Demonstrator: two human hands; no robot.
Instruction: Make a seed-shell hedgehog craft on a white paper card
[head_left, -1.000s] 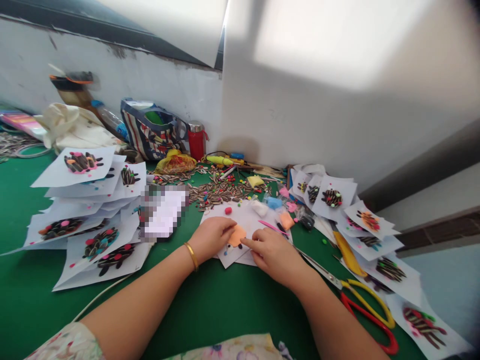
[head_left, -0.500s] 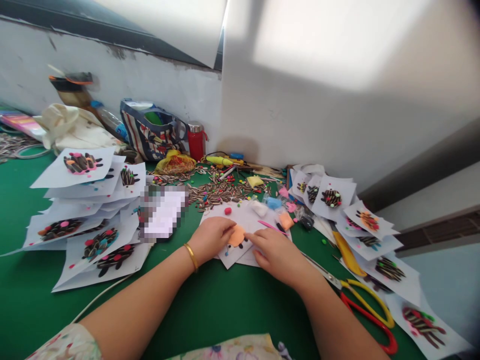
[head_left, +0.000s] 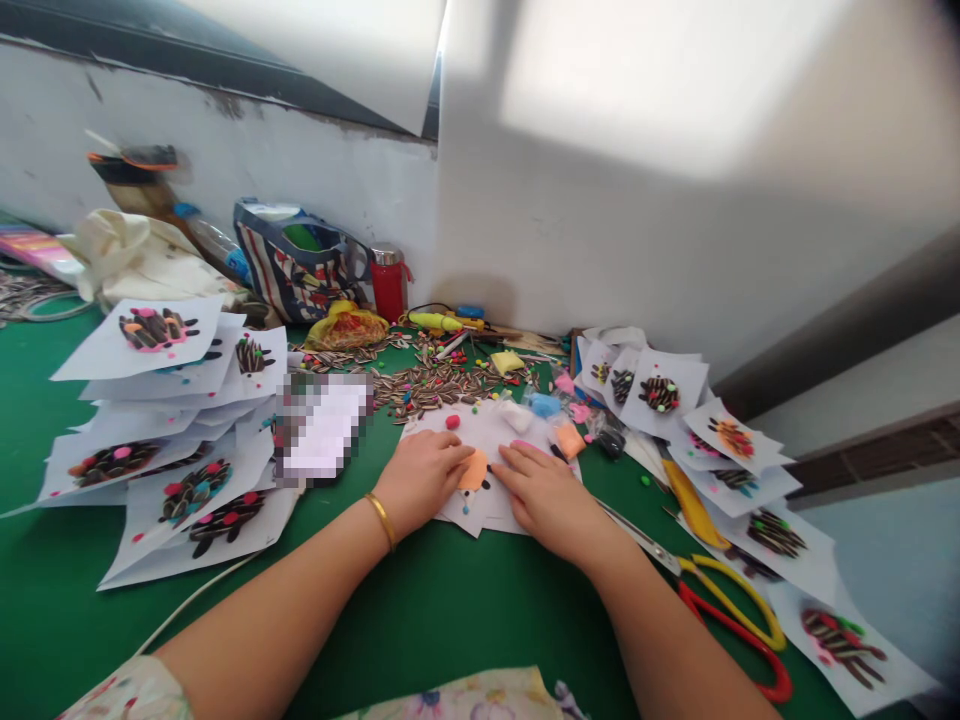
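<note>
**Flat orange piece [head_left: 475, 468] on white paper [head_left: 501, 512], a hand at either side**

From where I'm standing, the orange piece lies on the paper near the middle of the green table [head_left: 450, 630], with small dark bits and a blue dot [head_left: 466, 510] by its lower edge. The left hand [head_left: 426, 482], a gold bracelet [head_left: 381, 521] at its wrist, has its fingers bent close together and their tips at the piece's left side; I can't tell whether they grip it or only press. The right hand [head_left: 551, 497] is palm down over the paper, fingers loosely stretched out and nothing visible in its grasp, the tips just beside the piece.

Beyond the hands I see a red lump [head_left: 452, 422] and a white lump [head_left: 514, 416] on the paper, then a blue packet [head_left: 545, 405] and a spread of striped seeds [head_left: 420, 388]. To the right lie big scissors [head_left: 671, 562], one handle loop yellow, the other red. Decorated sheets are piled on both sides, the left pile [head_left: 82, 365] and the right pile [head_left: 819, 562]. Against the wall a red flask [head_left: 388, 288] stands upright beside a striped bag [head_left: 271, 268].
</note>
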